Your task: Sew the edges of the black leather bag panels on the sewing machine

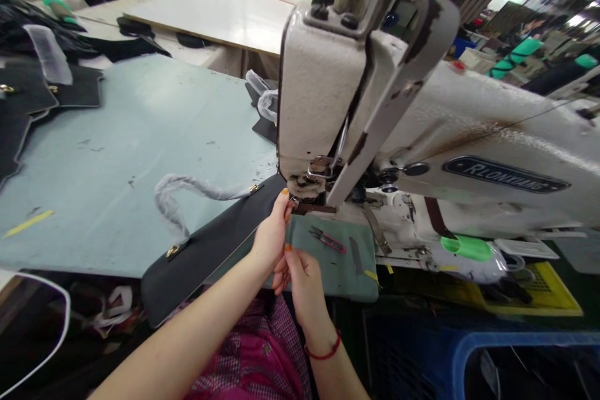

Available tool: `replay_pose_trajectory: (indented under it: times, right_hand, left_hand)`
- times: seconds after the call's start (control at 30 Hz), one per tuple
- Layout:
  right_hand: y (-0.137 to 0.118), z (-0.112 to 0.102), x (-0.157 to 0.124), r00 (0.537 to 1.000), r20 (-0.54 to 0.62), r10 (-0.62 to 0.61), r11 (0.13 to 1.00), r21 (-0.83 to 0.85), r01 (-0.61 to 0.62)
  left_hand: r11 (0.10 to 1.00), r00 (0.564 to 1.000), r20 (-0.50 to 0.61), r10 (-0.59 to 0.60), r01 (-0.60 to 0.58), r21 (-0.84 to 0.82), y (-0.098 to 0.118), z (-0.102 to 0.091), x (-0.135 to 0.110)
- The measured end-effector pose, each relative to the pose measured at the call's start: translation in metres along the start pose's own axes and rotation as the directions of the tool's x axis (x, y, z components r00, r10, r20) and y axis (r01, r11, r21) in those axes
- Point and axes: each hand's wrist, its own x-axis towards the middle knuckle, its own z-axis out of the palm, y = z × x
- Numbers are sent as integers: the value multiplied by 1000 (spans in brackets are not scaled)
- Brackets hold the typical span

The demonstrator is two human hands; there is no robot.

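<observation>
A black leather bag panel (pixel 225 225) slants over the near table edge, its far end under the head of the sewing machine (pixel 323 94). A plastic-wrapped handle (pixel 171 200) is fixed to it by gold-coloured hardware. My left hand (pixel 274 225) is closed beside the needle area, at the panel's right edge; whatever its fingertips pinch is hidden. Just below, my right hand (pixel 302 278) has thumb and fingers pressed together, on something too small to name. Thread snips (pixel 328 239) with pinkish-red handles lie on the green machine bed cover (pixel 304 237), right of my hands.
More black panels (pixel 75 90) with wrapped handles lie at the far left of the pale blue-green table (pixel 117 169). Others (pixel 265 128) sit behind the machine head. A blue crate (pixel 515 340) and a yellow tray (pixel 557 290) are at lower right. Someone stands behind the machine.
</observation>
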Motion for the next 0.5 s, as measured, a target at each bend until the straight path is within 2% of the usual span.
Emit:
replay_pose_trajectory:
  times: [0.1,0.23,0.33,0.4,0.47,0.5]
  right_hand:
    - [-4,-6,-2,1000,-16,-21,999,-28,21]
    - [-13,-13,4,989,-68,-131,984,-133,122]
    - [-24,-12,15,960,-122,-253,945,-242,219]
    - [-31,-6,24,953,-123,-277,934,-266,237]
    - [-37,4,35,962,-101,-253,944,-241,223]
    - [-38,10,40,968,-86,-235,952,-221,211]
  left_hand:
    - [995,998,-34,-43,40,-86,-1,6,-1]
    - [1000,1000,3,-20,20,-5,0,3,-12]
    - [993,990,85,115,-116,3,-3,-17,-41]
    - [974,961,176,216,-223,24,2,-38,-61]
    - [950,925,262,275,-304,74,22,-58,-68]
    - [927,901,290,322,-362,97,38,-63,-63]
